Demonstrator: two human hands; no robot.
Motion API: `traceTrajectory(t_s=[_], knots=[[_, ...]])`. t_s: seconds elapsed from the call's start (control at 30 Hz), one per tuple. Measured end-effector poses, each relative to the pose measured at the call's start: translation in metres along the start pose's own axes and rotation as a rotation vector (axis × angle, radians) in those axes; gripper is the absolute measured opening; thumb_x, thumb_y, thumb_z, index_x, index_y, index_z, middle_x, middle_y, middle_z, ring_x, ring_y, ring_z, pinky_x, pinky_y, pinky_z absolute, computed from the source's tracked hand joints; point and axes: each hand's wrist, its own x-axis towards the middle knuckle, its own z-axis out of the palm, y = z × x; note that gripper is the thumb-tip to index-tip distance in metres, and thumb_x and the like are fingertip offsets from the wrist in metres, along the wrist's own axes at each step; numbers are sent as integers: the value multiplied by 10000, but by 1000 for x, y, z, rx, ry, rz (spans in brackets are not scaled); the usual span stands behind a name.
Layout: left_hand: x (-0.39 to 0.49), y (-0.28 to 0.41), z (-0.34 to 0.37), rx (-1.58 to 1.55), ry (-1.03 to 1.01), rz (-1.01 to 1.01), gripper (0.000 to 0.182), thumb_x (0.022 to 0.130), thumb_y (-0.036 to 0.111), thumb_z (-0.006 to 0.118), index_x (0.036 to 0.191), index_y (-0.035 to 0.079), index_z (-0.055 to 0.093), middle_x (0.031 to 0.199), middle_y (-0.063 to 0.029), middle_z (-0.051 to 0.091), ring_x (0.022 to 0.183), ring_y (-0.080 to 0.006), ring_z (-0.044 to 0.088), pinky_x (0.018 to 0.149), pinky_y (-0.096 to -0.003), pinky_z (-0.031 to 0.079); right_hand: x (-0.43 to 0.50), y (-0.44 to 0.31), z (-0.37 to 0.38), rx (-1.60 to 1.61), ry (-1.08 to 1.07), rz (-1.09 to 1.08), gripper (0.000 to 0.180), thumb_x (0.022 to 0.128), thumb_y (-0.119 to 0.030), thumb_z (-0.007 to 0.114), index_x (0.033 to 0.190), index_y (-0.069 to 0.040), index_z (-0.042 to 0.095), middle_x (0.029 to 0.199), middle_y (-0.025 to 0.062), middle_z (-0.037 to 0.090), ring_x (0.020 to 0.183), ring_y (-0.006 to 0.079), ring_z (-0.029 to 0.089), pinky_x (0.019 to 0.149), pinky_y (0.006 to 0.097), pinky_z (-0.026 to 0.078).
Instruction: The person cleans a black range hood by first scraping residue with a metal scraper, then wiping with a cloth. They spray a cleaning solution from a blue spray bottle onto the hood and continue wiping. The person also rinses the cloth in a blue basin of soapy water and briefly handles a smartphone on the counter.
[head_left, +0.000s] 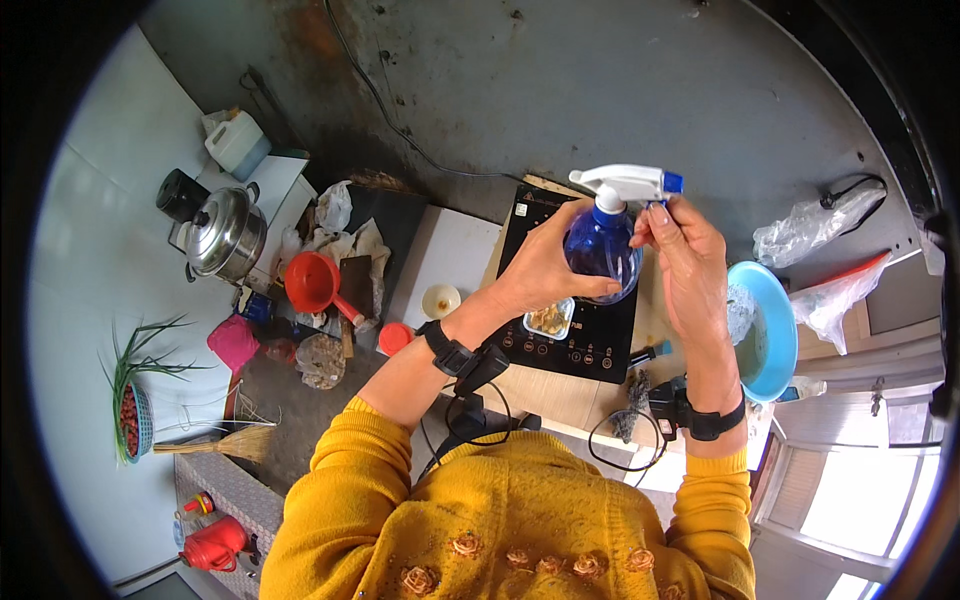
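A blue translucent spray bottle (616, 259) is held nearly upright above a black induction cooktop (525, 232). My left hand (546, 262) wraps around its round body, with the thumb across the lower front. On top sits a white trigger sprayer head (634, 184), its blue nozzle pointing right. The fingers of my right hand (686, 251) close at the trigger, just under the nozzle; part of the trigger is hidden behind them. Below the bottle, a small clear tray (550, 321) with brownish contents rests on the cooktop.
Right of the cooktop stands a light-blue basin (780, 330). A small white bowl (441, 301) and a red lid (395, 339) are on the left. Farther left are a red ladle (311, 281), a cleaver (355, 281) and a steel pot (229, 236). A cable (409, 139) runs down the wall.
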Motion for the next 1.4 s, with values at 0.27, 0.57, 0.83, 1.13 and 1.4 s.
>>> traceTrajectory(t_s=[0.27,0.57,0.83,1.13,1.4], knots=[[-20,1,44,274,-268,73,941,646,339,905,1404,41,434,1321,-207,565,1233,-362,556,1043,-418,445,-75,2,-56,-252,59,82,335,942,-235,711,1163,17,692,921,-16,693,848,58,563,781,225,475],[-27,-18,60,234,-383,50,769,770,288,846,1406,39,493,1354,-197,579,1236,-291,588,1026,-379,468,-183,23,-137,-268,541,179,297,956,-299,690,1012,-9,717,790,-19,634,724,75,547,689,247,439],[-32,-20,68,122,-391,-158,529,855,172,771,1327,26,583,1209,-149,678,1102,-212,659,933,-325,515,-258,62,-220,-429,919,213,356,957,-365,680,863,-22,709,728,7,615,658,79,532,599,244,411],[-40,-17,88,177,-428,-136,472,889,160,745,1315,22,594,1166,-140,694,1056,-185,674,918,-306,516,-311,124,-290,-344,1154,293,394,941,-387,692,991,3,719,850,57,680,764,121,614,655,265,489],[-46,-18,83,167,-336,-177,420,933,119,694,1323,5,585,1141,-132,688,1057,-164,655,917,-289,508,-345,140,-338,-389,1261,200,393,935,-393,702,998,-6,722,871,60,707,784,115,641,652,260,519]])
